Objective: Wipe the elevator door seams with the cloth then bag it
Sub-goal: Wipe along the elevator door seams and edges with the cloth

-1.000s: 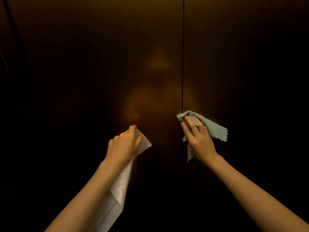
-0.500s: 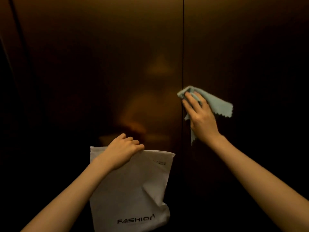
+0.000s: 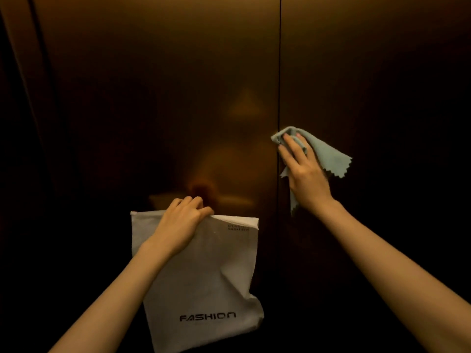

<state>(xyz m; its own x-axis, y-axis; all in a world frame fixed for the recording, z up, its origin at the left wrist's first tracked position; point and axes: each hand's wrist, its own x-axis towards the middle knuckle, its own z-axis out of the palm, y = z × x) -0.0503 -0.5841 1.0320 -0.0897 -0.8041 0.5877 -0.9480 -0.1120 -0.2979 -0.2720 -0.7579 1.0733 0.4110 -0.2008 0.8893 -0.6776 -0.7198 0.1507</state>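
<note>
Head view, both of my arms raised before the closed elevator doors (image 3: pixel 158 103). The white bag (image 3: pixel 204 281) carries the word "FASHION" in dark capitals near its lower edge; a smaller two-line print near its upper right corner is too faint to read. My left hand (image 3: pixel 179 225) grasps the bag at its top edge, fingers curled over the rim and thumb pinching at the front, so that the bag hangs flat below the hand, its lower part creased on the right. My right hand (image 3: pixel 304 171) lies with its fingers extended and spread against the pale blue-green cloth (image 3: pixel 328 154), pressing it onto the door surface; the fingertips sit at the cloth's upper left part. The cloth covers the central door seam (image 3: pixel 279 59), the thin dark vertical line between the two brown panels, at about the height of my right hand. Its zigzag-cut edge projects to the right of the hand, and a narrow corner hangs below the wrist. Cloth and bag are well apart, the bag lower and to the left of the seam. A dim reflection shows in the left panel.
</note>
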